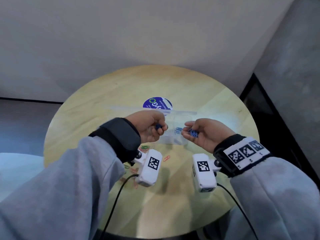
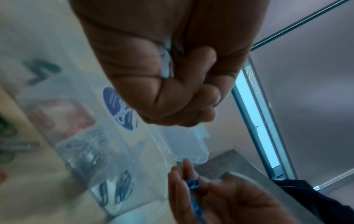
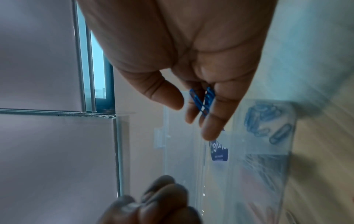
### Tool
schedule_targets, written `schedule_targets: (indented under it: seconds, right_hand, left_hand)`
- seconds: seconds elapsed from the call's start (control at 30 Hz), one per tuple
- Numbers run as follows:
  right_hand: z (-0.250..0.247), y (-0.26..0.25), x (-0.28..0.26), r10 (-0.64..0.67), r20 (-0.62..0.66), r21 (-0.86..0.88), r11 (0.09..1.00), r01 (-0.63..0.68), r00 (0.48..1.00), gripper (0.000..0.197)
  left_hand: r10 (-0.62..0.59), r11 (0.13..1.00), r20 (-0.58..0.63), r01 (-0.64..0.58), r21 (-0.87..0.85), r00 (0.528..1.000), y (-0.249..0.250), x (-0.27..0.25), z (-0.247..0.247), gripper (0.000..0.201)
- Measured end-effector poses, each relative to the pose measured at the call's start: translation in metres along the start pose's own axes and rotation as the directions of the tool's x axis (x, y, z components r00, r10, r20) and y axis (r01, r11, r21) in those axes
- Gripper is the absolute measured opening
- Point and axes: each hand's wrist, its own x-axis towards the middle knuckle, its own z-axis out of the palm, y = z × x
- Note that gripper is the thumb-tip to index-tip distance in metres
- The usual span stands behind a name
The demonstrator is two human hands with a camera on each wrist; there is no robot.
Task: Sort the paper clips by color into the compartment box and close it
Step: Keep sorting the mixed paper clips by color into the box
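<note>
Blue clips point(image 1: 193, 133) cupped in right hand point(image 1: 206, 132), left hand point(image 1: 152, 129) pinching more; tip both low over blue compartment point(image 3: 262, 121) just below grip, w/o spilling.

We see blue clips point(image 1: 193, 133), a clear box point(image 1: 174, 135), a pale yellow table point(image 1: 103, 101), and beside the box a blue-and-white sticker point(image 1: 157, 103).

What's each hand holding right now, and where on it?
Right hand cups a small bunch of blue clips on its curled fingers. Left hand pinches something blue at its fingertips; grip point unclear.
</note>
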Motion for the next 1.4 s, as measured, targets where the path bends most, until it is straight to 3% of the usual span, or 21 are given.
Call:
schedule_targets:
  seconds: [0.27,0.6,0.67,0.8,0.97,1.1,1.17,1.23,1.3,1.4]
  right_hand:
    - [-0.019,-0.009,0.014,0.029,0.03,0.027,0.999,-0.03,0.999,0.029]
    - [-0.015,-0.014,0.019,0.038,0.091,0.088,0.995,-0.046,0.995,0.026]
    - [-0.015,-0.013,0.017,0.035,0.078,0.063,0.997,-0.04,0.996,0.032]
    - [-0.01,-0.01,0.013,0.015,0.057,-0.036,0.999,-0.013,0.998,0.017]
    - [-0.007,-0.001,0.004,-0.047,0.033,-0.144,0.988,0.051,0.998,0.018]
    - [0.003,0.015,-0.012,-0.069,0.038,-0.343,0.936,0.078,0.997,0.016]
    - [0.01,0.026,-0.017,-0.066,0.061,-0.495,0.864,0.088,0.996,0.014]
    - [0.019,0.038,-0.019,-0.049,0.089,-0.712,0.696,0.099,0.995,0.01]
    - [0.023,0.046,-0.02,-0.049,0.132,-0.91,0.391,0.14,0.99,0.011]
    - [0.038,0.054,-0.025,-0.043,0.178,-0.984,-0.033,0.177,0.983,0.025]
  left_hand:
    - [-0.031,0.996,-0.082,0.023,-0.088,0.996,-0.003,0.036,0.028,0.02]
    - [0.041,0.989,-0.048,-0.047,-0.137,0.998,-0.004,0.044,0.032,0.022]
    - [0.048,0.988,-0.042,-0.053,-0.146,0.998,-0.004,0.04,0.03,0.018]
    - [0.092,0.989,-0.057,-0.098,-0.115,0.994,-0.005,0.028,0.024,0.02]
    - [0.146,0.988,-0.091,-0.15,-0.045,0.985,-0.011,-0.002,0.003,0.021]
    - [0.165,0.985,-0.207,-0.15,0.085,0.964,-0.017,-0.034,-0.029,0.016]
    - [0.168,0.973,-0.319,-0.106,0.203,0.933,-0.025,-0.043,-0.046,0.012]
    - [0.165,0.941,-0.385,-0.027,0.339,0.908,-0.035,-0.051,-0.061,0.01]
    - [0.167,0.869,-0.385,0.049,0.492,0.908,-0.046,-0.054,-0.073,0.008]
    - [0.212,0.736,-0.427,0.144,0.661,0.879,-0.066,-0.058,-0.096,0.008]
